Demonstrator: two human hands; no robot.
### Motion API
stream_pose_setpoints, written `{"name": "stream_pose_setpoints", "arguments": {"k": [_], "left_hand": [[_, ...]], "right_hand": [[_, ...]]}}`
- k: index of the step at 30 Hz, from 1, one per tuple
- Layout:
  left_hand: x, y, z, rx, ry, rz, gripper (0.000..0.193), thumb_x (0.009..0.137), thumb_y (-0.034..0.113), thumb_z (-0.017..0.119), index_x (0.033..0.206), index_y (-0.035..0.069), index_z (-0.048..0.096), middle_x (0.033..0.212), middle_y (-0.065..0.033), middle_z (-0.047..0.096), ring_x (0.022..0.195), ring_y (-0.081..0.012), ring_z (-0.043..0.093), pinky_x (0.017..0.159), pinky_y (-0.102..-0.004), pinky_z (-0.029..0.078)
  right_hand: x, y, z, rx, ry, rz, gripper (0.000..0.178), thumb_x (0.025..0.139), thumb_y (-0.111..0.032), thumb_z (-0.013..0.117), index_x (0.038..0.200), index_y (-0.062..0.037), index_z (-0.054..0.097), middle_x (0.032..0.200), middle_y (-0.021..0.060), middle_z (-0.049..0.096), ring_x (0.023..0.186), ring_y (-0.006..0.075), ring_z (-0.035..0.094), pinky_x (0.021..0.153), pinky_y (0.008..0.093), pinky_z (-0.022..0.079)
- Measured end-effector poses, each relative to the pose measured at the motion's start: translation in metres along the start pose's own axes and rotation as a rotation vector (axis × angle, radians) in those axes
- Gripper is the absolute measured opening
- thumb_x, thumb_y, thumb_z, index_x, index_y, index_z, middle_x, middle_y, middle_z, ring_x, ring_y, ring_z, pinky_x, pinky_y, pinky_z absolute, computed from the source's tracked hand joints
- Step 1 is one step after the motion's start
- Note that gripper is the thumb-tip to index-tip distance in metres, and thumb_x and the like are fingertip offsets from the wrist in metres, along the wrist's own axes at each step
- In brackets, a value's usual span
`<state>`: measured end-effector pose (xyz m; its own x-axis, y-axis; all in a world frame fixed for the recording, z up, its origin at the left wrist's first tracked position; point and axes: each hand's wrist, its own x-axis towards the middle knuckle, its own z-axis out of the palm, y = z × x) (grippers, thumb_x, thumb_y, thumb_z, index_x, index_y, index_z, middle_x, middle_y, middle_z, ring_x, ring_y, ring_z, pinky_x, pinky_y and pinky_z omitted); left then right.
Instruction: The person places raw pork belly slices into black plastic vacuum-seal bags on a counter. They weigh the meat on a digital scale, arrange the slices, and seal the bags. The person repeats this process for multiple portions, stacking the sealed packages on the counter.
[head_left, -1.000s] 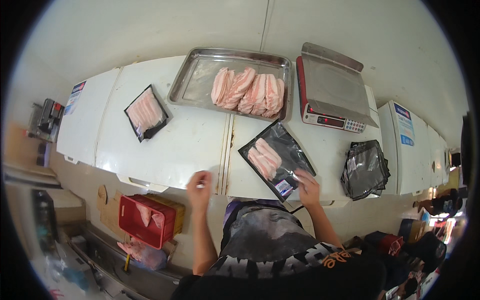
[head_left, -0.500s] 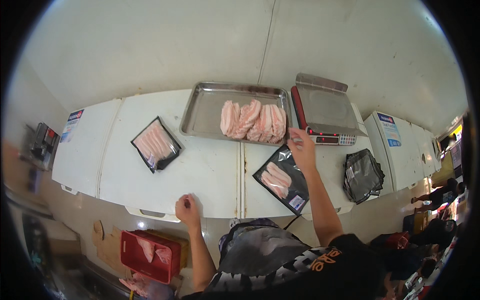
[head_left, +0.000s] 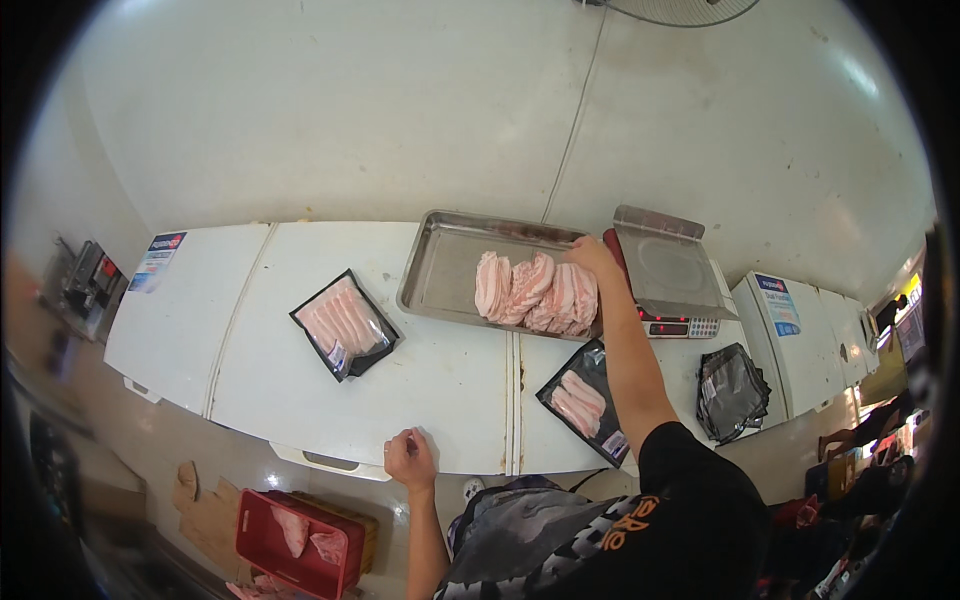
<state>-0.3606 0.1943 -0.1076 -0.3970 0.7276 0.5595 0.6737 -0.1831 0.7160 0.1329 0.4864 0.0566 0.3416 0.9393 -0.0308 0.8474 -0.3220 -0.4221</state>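
A row of white freezer lids forms a long table [head_left: 450,400] against a pale wall [head_left: 350,120], seams running front to back; part of a fan [head_left: 685,8] shows at the top. A shallow metal tray [head_left: 438,285] sits at the back, slightly right of centre, with striped slices of meat [head_left: 537,292] heaped in its right half; the person's right hand [head_left: 590,258] is at the heap's far right, fingers partly hidden, so whether they pinch a slice I cannot tell; the left hand [head_left: 410,458] is by the front edge, fingers curled in.

Just right of the tray stands a red scale [head_left: 660,260] with a metal pan; the right forearm crosses between it and a black meat pack [head_left: 580,402]; another meat pack [head_left: 345,325] lies to the left, and stacked black packaging [head_left: 735,393] to the far right.

A broad white stretch separates the two packs; below the front edge, a red crate [head_left: 255,535] holding meat stands on the floor [head_left: 165,425].
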Motion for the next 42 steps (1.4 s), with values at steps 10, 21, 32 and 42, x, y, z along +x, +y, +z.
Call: {"name": "stream_pose_setpoints", "arguments": {"k": [10,21,32,42], "left_hand": [[0.003,0.000,0.000,-0.025,-0.016,0.066,0.006,0.090,0.003,0.080,0.090,0.003,0.074,0.070,-0.0096,0.066,0.066,-0.0275,0.060,0.059,-0.0416,0.047],[0.002,-0.004,0.000,0.006,-0.071,0.104,0.007,0.089,0.005,0.080,0.088,0.005,0.073,0.069,-0.0083,0.067,0.065,-0.0275,0.062,0.059,-0.0415,0.049],[0.005,0.001,-0.004,-0.032,-0.066,0.112,0.007,0.088,0.005,0.081,0.088,0.006,0.074,0.068,-0.0065,0.066,0.065,-0.0264,0.062,0.059,-0.0407,0.049],[0.006,0.004,-0.006,-0.045,-0.044,0.124,0.006,0.088,0.003,0.079,0.088,0.005,0.073,0.065,-0.0064,0.063,0.062,-0.0267,0.059,0.057,-0.0406,0.047]], "right_hand": [[-0.031,0.025,0.002,0.030,-0.164,0.164,0.058,0.070,-0.038,0.099,0.096,0.0094,0.078,0.086,0.0225,0.077,0.074,0.0306,0.076,0.065,0.0434,0.060],[-0.026,0.040,0.021,0.029,0.014,0.037,0.056,0.070,-0.037,0.096,0.099,0.0076,0.079,0.097,0.0269,0.079,0.089,0.0388,0.078,0.081,0.0452,0.060],[0.008,-0.038,0.043,0.066,-0.117,-0.111,0.077,0.072,-0.045,0.096,0.129,0.0017,0.076,0.122,0.0241,0.079,0.102,0.0326,0.079,0.086,0.0406,0.062],[-0.014,-0.061,0.041,0.117,0.066,-0.195,0.080,0.069,-0.029,0.098,0.139,-0.0012,0.070,0.132,0.0246,0.074,0.120,0.0354,0.074,0.102,0.0373,0.058]]}}
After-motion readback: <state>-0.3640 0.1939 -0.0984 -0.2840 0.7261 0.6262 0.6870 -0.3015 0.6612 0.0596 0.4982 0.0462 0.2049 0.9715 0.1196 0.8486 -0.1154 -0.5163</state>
